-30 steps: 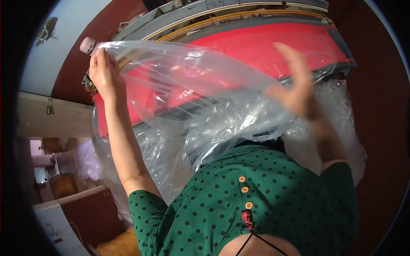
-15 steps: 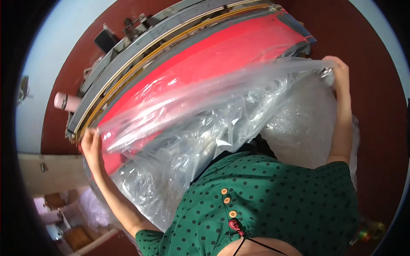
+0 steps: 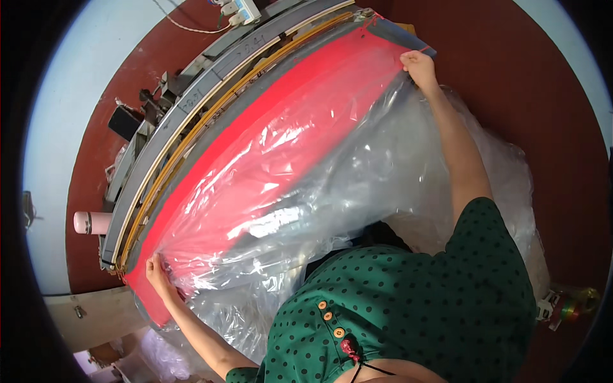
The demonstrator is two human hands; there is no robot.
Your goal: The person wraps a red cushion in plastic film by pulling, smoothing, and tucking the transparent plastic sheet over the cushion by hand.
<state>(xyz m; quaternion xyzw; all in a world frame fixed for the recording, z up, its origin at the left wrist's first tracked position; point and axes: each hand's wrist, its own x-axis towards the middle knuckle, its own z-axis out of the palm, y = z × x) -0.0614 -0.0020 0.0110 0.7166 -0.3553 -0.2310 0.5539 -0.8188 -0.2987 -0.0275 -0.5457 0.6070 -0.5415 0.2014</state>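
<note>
A large sheet of clear plastic film [image 3: 281, 210] is stretched between my two hands, wrinkled and shiny. It lies over the red cloth [image 3: 255, 127] on the long work surface and falls toward my body. My left hand [image 3: 157, 268] pinches the film's edge at the near left end of the red cloth. At the far right end, my right hand [image 3: 417, 65] is closed on the opposite part of the edge, beside the cloth's corner. Between the hands the film's upper edge runs across the red cloth, which shows through it.
Yellow and pale strips [image 3: 223, 105] run along the table's far side, by a grey metal rail [image 3: 191, 96]. A pink bottle [image 3: 90, 223] stands at the left, a dark phone-like object [image 3: 125, 122] farther along. More clear plastic [image 3: 504, 185] hangs at my right. A multicoloured roll [image 3: 578, 306] is lower right.
Both hands have moved, the right one up and leftward, the left one lower. The raised film has come down over the red cloth. My view has turned.
</note>
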